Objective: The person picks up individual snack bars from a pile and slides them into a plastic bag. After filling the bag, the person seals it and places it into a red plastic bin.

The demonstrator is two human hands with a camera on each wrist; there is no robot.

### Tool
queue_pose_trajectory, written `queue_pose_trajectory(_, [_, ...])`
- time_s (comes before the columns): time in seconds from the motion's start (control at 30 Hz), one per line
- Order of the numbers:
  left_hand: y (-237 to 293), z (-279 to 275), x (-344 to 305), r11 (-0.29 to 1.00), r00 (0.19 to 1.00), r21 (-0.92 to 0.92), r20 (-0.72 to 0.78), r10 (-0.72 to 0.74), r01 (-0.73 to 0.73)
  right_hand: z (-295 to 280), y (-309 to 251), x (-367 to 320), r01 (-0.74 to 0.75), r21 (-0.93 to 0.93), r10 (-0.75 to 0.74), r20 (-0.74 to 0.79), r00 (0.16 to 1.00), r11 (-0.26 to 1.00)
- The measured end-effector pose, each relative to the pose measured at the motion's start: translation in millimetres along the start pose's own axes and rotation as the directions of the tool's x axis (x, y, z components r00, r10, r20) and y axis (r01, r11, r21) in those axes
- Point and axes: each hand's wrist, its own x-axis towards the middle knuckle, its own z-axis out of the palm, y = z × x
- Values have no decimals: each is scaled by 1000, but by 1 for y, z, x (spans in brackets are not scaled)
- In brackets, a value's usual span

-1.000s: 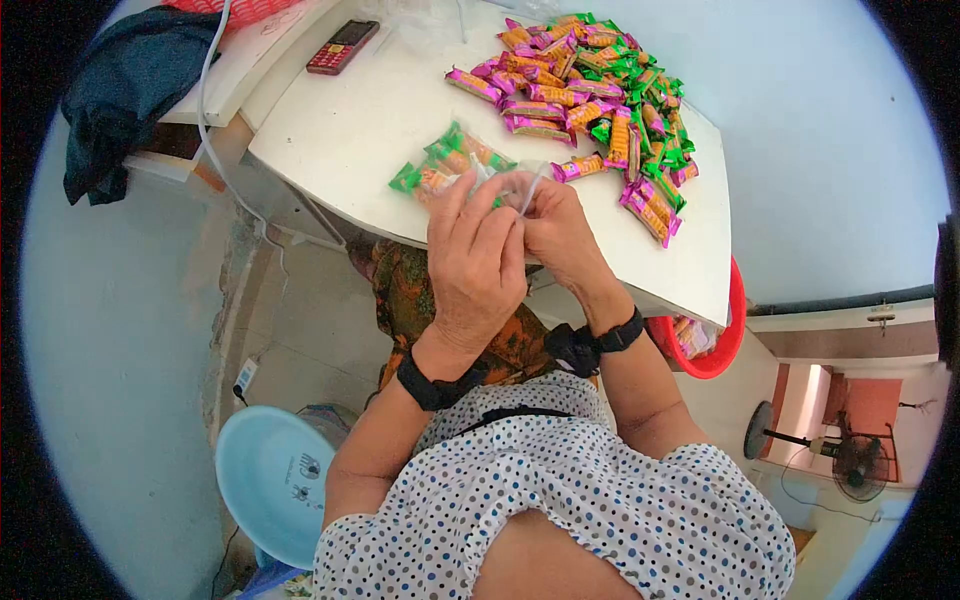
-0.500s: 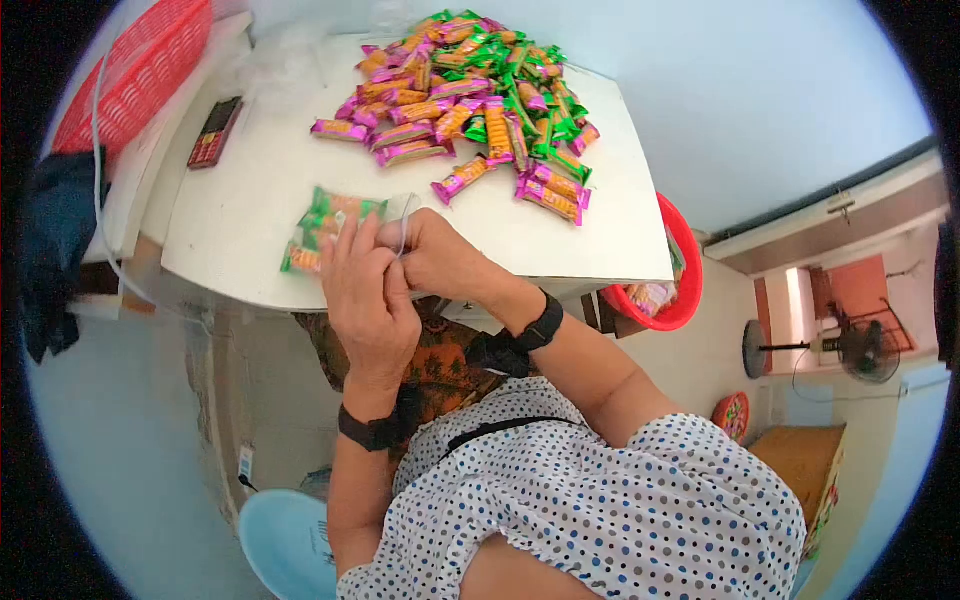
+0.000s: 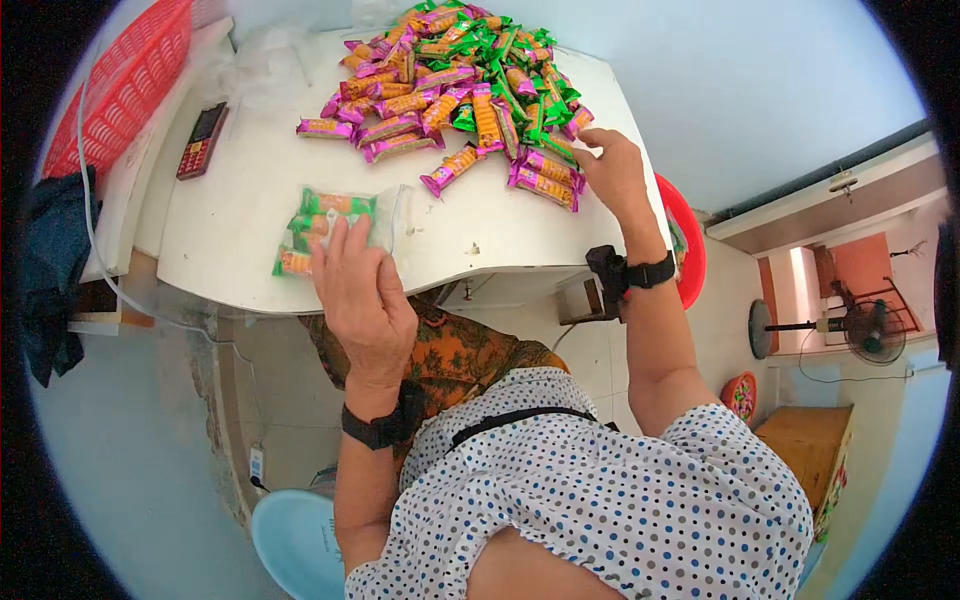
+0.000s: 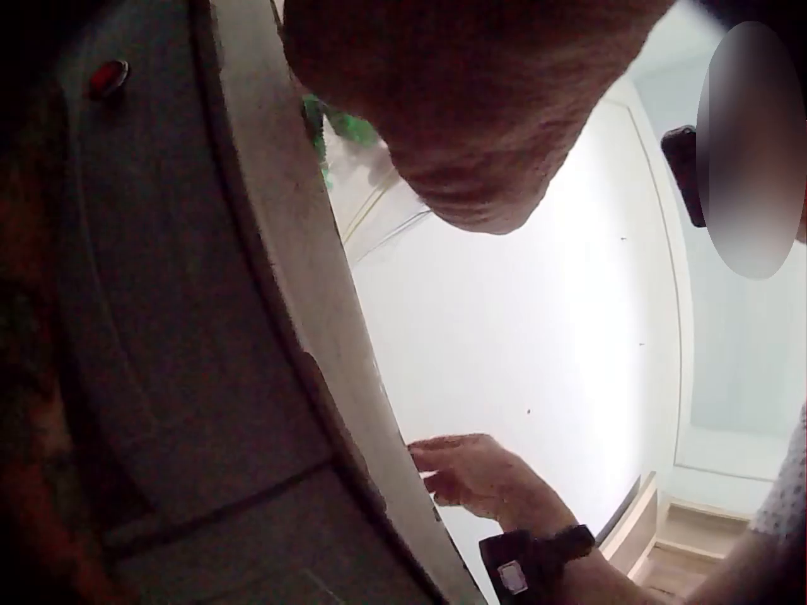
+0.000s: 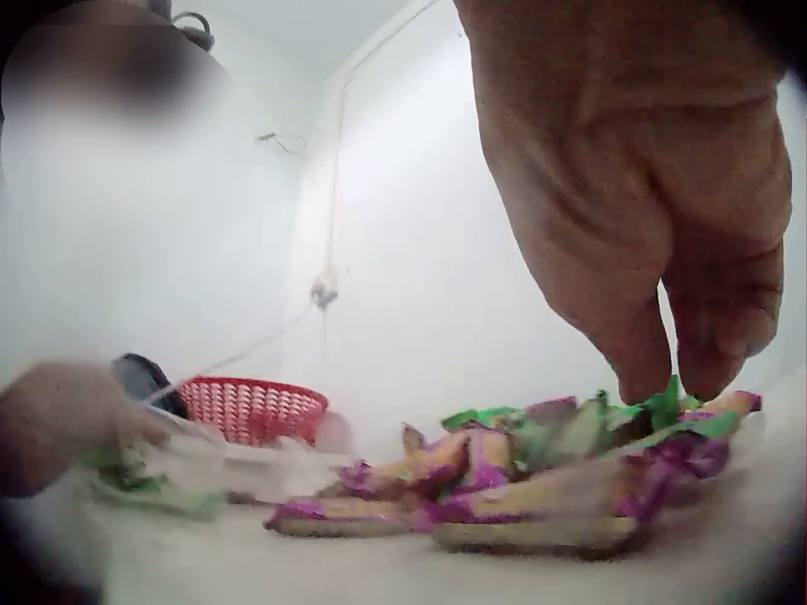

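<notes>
A clear plastic bag (image 3: 395, 215) holding several green-ended snack packets (image 3: 340, 203) lies near the front left of the white table. My left hand (image 3: 362, 290) rests on the bag with its fingers extended over the packets, hiding part of them. At the right side of a heap of purple and green snack packets (image 3: 450, 75) is my right hand (image 3: 618, 180), its thumb and forefinger spread apart. In the right wrist view, the fingertips (image 5: 646, 378) reach down to a green wrapper end (image 5: 665, 401) on the heap.
A dark red keypad phone (image 3: 202, 140) lies at the table's left, near crumpled clear plastic (image 3: 270, 65). Beyond it stand a red basket (image 3: 120, 85) and dark cloth (image 3: 52, 270). A red tub (image 3: 690, 240) sits below the right edge; a light blue basin (image 3: 300, 545) is on the floor.
My right hand has left the bag's opening and moved right to the heap. The left hand stays on the bag, which now lies flat on the table. The head view has shifted.
</notes>
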Motion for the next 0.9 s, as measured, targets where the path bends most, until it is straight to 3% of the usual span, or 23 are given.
queue_pose_trajectory(0.1, [0, 0, 1, 1000, 1000, -9, -12, 7, -7, 3, 13, 1, -114, -49, 121, 154, 981, 992])
queue_pose_trajectory(0.3, [0, 0, 1, 1000, 1000, -27, -6, -5, 5, -3, 20, 3, -108, 75, 97, 137, 986, 991])
queue_pose_trajectory(0.4, [0, 0, 1, 999, 1000, -47, -10, -12, 11, -15, 21, 2, -239, 162, 216, 146, 966, 958])
queue_pose_trajectory(0.53, [2, 0, 5, 997, 1000, -72, -26, 9, -11, -54, 4, -10, -291, 166, 285, 57, 957, 942])
queue_pose_trajectory(0.6, [0, 0, 2, 998, 1000, -66, -26, -6, 4, -67, -15, -19, -286, 332, 305, -4, 952, 899])
queue_pose_trajectory(0.63, [-5, -7, -2, 998, 1000, -59, -22, -17, 15, -62, -25, -20, -282, 355, 292, 27, 956, 891])
queue_pose_trajectory(0.73, [-1, 3, 2, 994, 998, -108, -67, -17, 10, -67, -77, -45, -437, 674, 187, 413, 891, 595])
queue_pose_trajectory(0.83, [-1, 2, 3, 993, 997, -118, -78, -27, 18, -44, -113, -59, -527, 670, 22, 607, 794, 522])
queue_pose_trajectory(0.9, [0, 2, 3, 992, 996, -125, -84, -30, 20, -32, -129, -62, -544, 679, -20, 634, 773, 493])
